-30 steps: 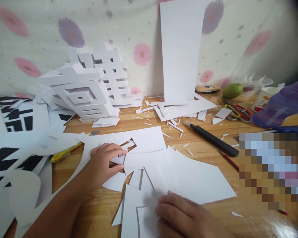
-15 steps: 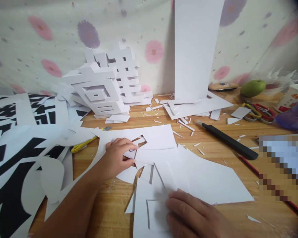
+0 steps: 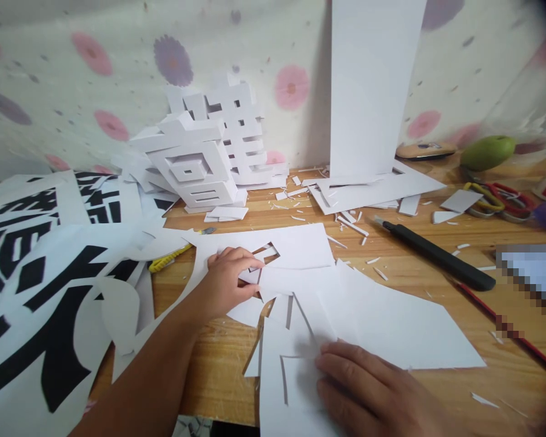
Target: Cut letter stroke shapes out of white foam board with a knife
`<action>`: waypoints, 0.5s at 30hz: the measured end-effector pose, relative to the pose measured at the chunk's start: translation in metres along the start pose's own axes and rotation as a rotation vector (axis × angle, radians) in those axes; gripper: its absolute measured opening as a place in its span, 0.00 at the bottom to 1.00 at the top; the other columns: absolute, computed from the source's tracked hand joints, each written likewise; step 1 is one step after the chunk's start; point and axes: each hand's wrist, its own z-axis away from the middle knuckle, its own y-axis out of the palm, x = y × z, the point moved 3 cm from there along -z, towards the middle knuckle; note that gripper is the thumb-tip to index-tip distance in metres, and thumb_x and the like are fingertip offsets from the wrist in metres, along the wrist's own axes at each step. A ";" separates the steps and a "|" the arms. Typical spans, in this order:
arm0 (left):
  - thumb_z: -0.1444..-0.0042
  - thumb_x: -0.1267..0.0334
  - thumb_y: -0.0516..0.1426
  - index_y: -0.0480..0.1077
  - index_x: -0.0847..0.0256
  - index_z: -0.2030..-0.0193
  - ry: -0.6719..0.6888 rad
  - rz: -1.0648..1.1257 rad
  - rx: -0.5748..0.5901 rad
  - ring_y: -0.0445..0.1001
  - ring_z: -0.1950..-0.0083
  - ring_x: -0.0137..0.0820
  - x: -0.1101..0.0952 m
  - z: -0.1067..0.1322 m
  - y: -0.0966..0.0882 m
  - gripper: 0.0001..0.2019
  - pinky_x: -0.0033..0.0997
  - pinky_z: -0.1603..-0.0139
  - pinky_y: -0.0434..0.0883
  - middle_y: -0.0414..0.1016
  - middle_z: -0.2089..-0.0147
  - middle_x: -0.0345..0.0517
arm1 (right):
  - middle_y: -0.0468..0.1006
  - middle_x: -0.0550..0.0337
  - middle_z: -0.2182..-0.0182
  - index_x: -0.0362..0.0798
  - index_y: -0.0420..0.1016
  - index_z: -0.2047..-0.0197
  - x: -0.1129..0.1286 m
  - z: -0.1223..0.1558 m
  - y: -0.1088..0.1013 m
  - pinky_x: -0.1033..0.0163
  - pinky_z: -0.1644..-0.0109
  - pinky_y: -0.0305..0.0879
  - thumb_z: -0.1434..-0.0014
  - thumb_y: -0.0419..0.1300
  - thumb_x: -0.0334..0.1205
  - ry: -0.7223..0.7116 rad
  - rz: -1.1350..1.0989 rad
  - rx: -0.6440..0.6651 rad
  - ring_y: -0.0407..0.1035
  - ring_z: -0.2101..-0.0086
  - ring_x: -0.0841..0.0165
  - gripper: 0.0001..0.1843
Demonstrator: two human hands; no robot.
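Observation:
My left hand [image 3: 230,282] rests on a pile of cut white foam-board sheets [image 3: 300,249] on the wooden table [image 3: 418,279]. Its fingers are pinched on a small white cut-out piece [image 3: 250,276] beside a cut hole. My right hand [image 3: 368,391] lies flat at the bottom of the view, fingers stretched out, pressing down a white sheet with cut slits [image 3: 282,364]. A large plain white sheet [image 3: 404,328] lies just right of both hands.
White 3D character blocks [image 3: 200,158] stand at the back, and a tall white board [image 3: 373,85] leans on the flowered wall. A black utility knife [image 3: 437,255], scissors [image 3: 495,200], a green pear [image 3: 486,152], a yellow cutter [image 3: 170,256] and printed black-character sheets [image 3: 40,291] lie around.
The view has shifted, so everything sits further right and lower in the picture. Both hands stay on the white sheets; the left fingers keep working at the small piece.

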 end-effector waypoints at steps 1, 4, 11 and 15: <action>0.51 0.66 0.60 0.74 0.52 0.55 0.000 -0.001 0.001 0.67 0.44 0.42 0.000 0.000 0.000 0.15 0.49 0.41 0.56 0.75 0.49 0.42 | 0.82 0.58 0.54 0.50 0.77 0.53 -0.002 -0.001 -0.002 0.63 0.46 0.72 0.32 0.49 0.35 -0.030 0.011 0.025 0.75 0.52 0.64 0.15; 0.51 0.66 0.61 0.75 0.52 0.55 -0.007 -0.008 0.006 0.66 0.43 0.42 0.001 0.001 0.001 0.14 0.49 0.41 0.56 0.75 0.48 0.42 | 0.81 0.58 0.52 0.49 0.77 0.51 -0.005 -0.003 -0.008 0.64 0.49 0.74 0.33 0.49 0.36 -0.119 0.025 0.092 0.76 0.53 0.64 0.16; 0.51 0.66 0.59 0.75 0.52 0.56 0.007 -0.014 -0.012 0.67 0.45 0.42 -0.001 0.000 0.000 0.14 0.48 0.42 0.57 0.75 0.49 0.42 | 0.82 0.58 0.54 0.49 0.78 0.53 0.001 -0.003 -0.006 0.64 0.43 0.70 0.32 0.49 0.34 0.017 -0.015 -0.014 0.74 0.51 0.66 0.16; 0.53 0.66 0.60 0.74 0.52 0.55 -0.011 -0.026 -0.017 0.67 0.44 0.44 0.000 -0.001 0.000 0.16 0.50 0.42 0.56 0.74 0.48 0.43 | 0.82 0.61 0.55 0.49 0.78 0.54 0.004 -0.006 -0.007 0.66 0.42 0.68 0.34 0.51 0.33 0.012 0.006 -0.012 0.74 0.53 0.68 0.14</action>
